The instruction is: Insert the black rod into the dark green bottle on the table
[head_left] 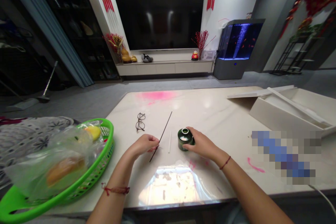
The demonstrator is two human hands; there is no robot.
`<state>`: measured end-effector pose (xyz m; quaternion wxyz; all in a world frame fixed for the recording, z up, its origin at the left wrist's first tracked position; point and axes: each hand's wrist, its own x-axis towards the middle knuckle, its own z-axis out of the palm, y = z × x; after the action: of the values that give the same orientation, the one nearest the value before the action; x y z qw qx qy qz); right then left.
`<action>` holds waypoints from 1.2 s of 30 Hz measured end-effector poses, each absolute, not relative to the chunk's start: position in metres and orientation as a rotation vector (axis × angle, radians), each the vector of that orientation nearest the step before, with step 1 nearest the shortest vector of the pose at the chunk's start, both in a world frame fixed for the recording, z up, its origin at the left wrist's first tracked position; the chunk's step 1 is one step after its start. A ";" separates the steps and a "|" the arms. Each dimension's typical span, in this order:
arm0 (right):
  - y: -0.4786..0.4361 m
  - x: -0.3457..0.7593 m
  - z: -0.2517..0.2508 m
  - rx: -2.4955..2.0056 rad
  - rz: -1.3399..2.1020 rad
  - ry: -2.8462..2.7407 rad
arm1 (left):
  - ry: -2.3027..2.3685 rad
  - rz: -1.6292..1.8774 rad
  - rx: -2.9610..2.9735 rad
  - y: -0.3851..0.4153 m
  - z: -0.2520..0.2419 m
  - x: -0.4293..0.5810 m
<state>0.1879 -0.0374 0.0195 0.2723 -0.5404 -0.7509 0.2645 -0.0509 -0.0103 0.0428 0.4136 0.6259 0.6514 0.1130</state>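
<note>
A thin dark stick (166, 125) slants over the white table in the middle of the head view. My left hand (147, 144) is closed at its lower part, thumb and fingers pinched around it. To the right, my right hand (201, 142) wraps round a small dark green glass bottle (183, 144) with a round open top, which stands upright on the table. Between the two hands lies a short white stick (170, 142). A pair of glasses (140, 122) rests beyond my left hand.
A green basket (110, 136) with plastic bags and food stands at the left. At the right are an open white box (286, 115) and a blurred blue item (283, 155) with a cable. Pink marks stain the table (210, 105).
</note>
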 end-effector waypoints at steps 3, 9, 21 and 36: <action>-0.038 0.188 0.019 -1.461 0.723 -2.008 | 1.716 0.193 1.670 -0.010 0.036 -0.050; -0.038 0.189 0.018 -1.463 0.728 -2.012 | 1.918 0.061 1.759 -0.014 0.035 -0.048; -0.037 0.188 0.019 -1.473 0.714 -2.022 | 1.991 -0.095 1.877 -0.020 0.028 -0.043; -0.037 0.188 0.016 -1.464 0.712 -2.011 | 2.207 0.341 2.112 0.009 0.000 -0.016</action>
<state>0.1879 -0.0368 0.0163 0.2733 -0.5442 -0.7477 0.2648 -0.0158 0.0088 0.0002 0.0341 0.6868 0.7175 0.1109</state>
